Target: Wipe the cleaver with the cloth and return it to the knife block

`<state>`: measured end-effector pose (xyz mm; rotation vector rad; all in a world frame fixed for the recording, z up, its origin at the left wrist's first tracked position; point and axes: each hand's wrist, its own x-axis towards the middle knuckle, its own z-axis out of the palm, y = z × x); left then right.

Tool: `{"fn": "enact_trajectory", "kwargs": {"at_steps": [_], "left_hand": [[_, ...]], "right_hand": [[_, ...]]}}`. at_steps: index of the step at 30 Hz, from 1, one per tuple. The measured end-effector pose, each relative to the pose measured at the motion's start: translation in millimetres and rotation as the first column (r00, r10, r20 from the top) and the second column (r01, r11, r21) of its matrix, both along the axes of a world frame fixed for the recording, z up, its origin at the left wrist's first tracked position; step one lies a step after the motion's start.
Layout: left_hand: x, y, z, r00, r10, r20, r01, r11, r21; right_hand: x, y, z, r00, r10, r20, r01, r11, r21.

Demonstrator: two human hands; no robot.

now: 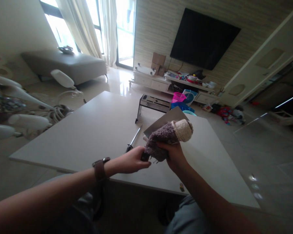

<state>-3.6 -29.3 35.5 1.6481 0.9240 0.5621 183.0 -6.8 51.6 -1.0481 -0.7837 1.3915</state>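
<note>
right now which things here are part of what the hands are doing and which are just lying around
In hand:
- cleaver, handle gripped by the left hand
- fuzzy cloth, pressed on the blade by the right hand

Lying about:
- sharpening steel on the table
- metal rack at the table's far edge
- pink basket on the floor beyond

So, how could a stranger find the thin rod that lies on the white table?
Start at the large white table. Near its middle, beside the left hand, lies the sharpening steel, past the fingers. Unlike the wide cleaver, it is a slim rod with a dark handle.
</note>
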Motion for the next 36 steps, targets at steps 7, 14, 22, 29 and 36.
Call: {"fn": "enact_trajectory", "kwargs": {"at_steps": [7, 14, 22, 29, 36], "left_hand": [[-8.8, 10.5, 2.2, 0.997, 0.06, -0.037, -0.061, 0.998, -0.024], [0.2, 1.3, -1.8, 0.996, 0.085, -0.021, -0.087, 0.985, -0.151], [8.9, -8.0, -2.6, 0.998, 0.064, 0.01, -0.062, 0.985, -0.161], [7.8, -7.1, -1.2, 0.998, 0.068, -0.003, -0.067, 0.98, -0.189], [8.1, -8.3, -2.1, 0.997, 0.072, 0.027, -0.064, 0.972, -0.224]], "right_hand": [[12.3, 11.7, 5.5, 0.999, -0.022, -0.041, 0.023, 1.0, 0.02], [5.6, 13.3, -7.6, 0.985, -0.023, -0.174, 0.017, 0.999, -0.035], [-11.4, -2.7, -16.4, 0.981, -0.027, -0.193, 0.01, 0.996, -0.087], [-8.7, 0.1, -16.3, 0.983, -0.012, -0.185, -0.005, 0.996, -0.09], [-9.7, -0.9, -15.7, 0.983, -0.008, -0.185, -0.01, 0.995, -0.095]]}}
